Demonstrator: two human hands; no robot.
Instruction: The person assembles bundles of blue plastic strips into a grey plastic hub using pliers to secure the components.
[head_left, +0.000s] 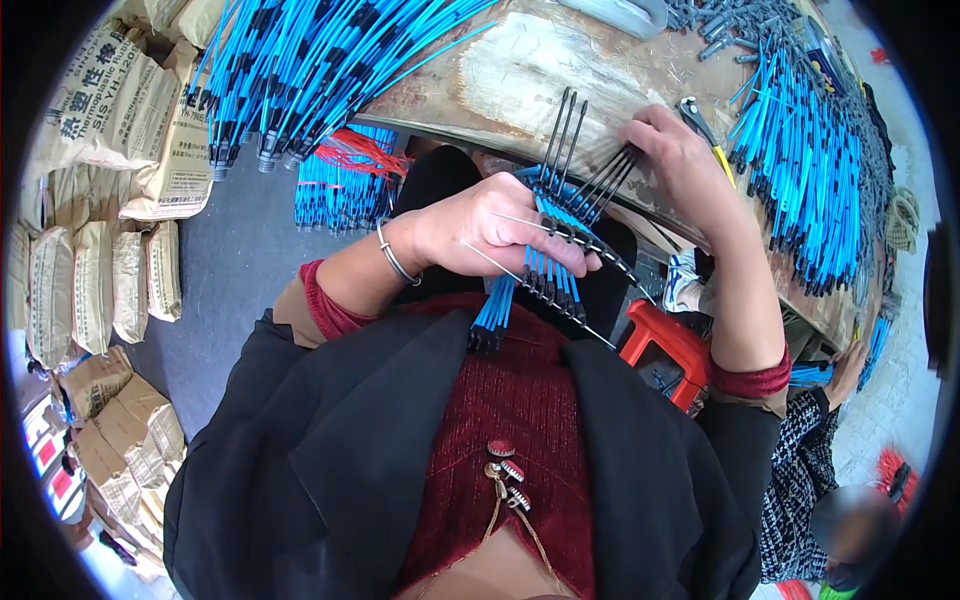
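Note:
In front of my chest, my left hand (520, 235) is closed around a bunch of blue rods (550, 275) with black fittings. Two thin, pale wires (572, 318) run through the row of black fittings and slant down to the right. Several black rod ends (563, 140) stick up above that hand and fan out over the table edge. My right hand (680, 155) is at the right side of the fan, its fingertips closed on some of the black ends; the thumb side is partly hidden.
The worktable (530, 70) holds a large blue-rod bundle (310, 70), a blue-rod pile (805, 170), yellow-handled pliers (708, 128) and grey small parts (720, 25). A red frame (665, 345) stands near my right forearm. Paper sacks (75, 290) line the left. Another person's hand (850, 372) is at lower right.

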